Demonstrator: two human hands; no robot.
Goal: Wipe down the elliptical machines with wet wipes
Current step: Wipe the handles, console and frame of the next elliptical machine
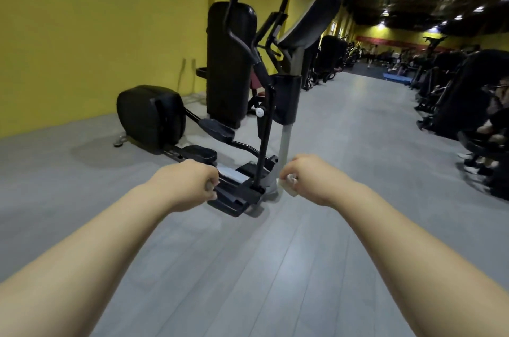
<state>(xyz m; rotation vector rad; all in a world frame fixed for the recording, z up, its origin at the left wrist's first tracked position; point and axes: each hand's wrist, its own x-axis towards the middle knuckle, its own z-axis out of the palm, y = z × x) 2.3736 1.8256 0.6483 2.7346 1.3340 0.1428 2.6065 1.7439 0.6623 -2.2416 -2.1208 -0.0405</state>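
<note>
A black elliptical machine point(228, 66) stands ahead of me on the grey floor, its grey centre post point(285, 141) rising to a dark console. Both my arms reach out toward its base. My right hand point(308, 179) holds a crumpled white wet wipe point(289, 183) in curled fingers, right beside the foot of the grey post. My left hand point(187, 182) is curled round something small and greyish point(209, 186) that I cannot make out, just left of the machine's front base.
A yellow wall point(96, 33) runs along the left. More dark machines point(330, 58) line that wall further back, and another row point(454, 94) fills the right side with people on them. A wide grey aisle point(358, 121) lies between.
</note>
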